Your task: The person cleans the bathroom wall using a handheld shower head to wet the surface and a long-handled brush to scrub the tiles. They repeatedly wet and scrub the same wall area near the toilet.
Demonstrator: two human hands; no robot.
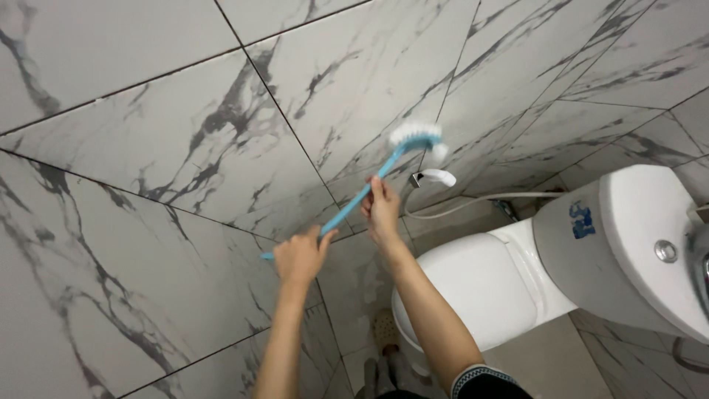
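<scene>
both hands grip blue brush (369, 185) | bristles on marble wall (185, 148) | toilet (517, 281) right

I am in a bathroom. A white toilet (487, 284) with its lid shut sits at four o'clock, its cistern (628, 244) at three. Grey-veined marble wall tiles (148, 162) fill nine to twelve, and a spray hose (473, 203) hangs near centre.

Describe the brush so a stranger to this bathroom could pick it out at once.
Start at the white toilet and look to the marble-patterned tiled wall beside it. Slanting across that wall is the long-handled brush, gripped by the left hand near its lower end and the right hand higher up. Its light blue handle and white bristle head distinguish it from the all-white spray nozzle just below.
</scene>
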